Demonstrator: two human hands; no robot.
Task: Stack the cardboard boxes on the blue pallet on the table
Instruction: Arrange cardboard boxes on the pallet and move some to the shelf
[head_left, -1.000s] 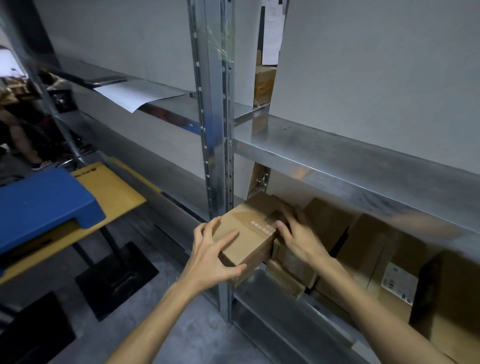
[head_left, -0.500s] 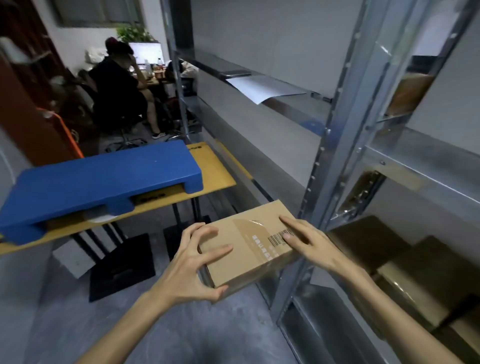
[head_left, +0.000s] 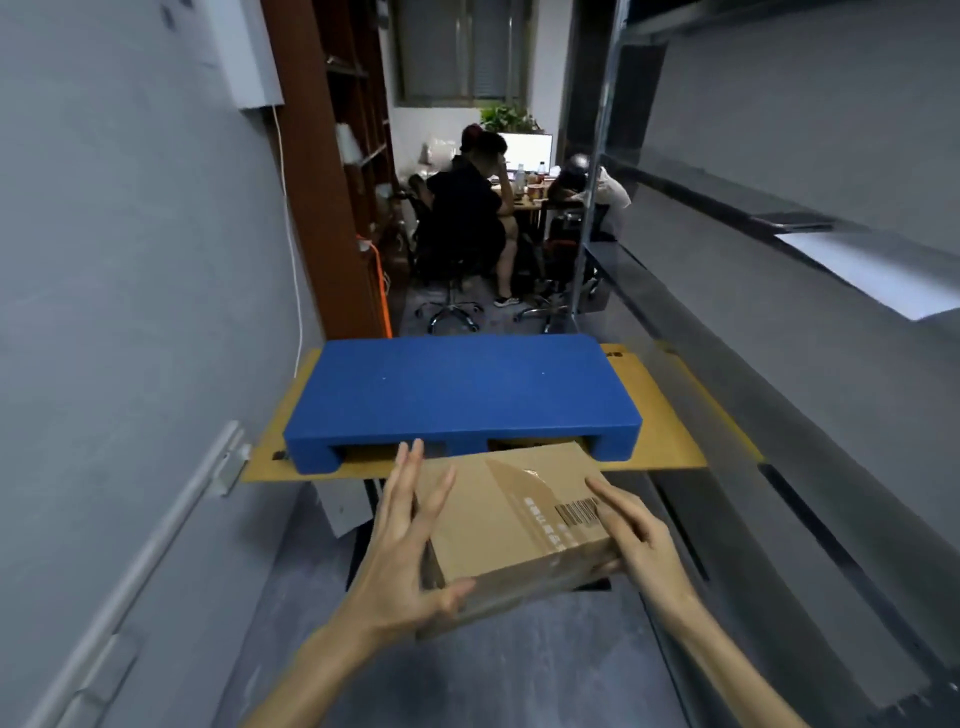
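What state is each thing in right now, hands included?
Blue plastic pallet: flat on the yellow table, no box on it.
Brown cardboard box: taped shut, barcode up, held in the air short of the pallet.
Left hand: holds the box's left side.
Right hand: grips its near right corner.

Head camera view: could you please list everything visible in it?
cardboard box: one, brown, carried in the air before the pallet
blue pallet: one, blue, on the table
table: one, yellow top, under the pallet
metal shelving: one, grey, along the right
paper sheet: one, white, on that shelving
seated people: two, dark and pale tops, far desk
monitor: one, lit white, far desk
left grip: one, bare, on the box's left side
right grip: one, bare, on the box's right end
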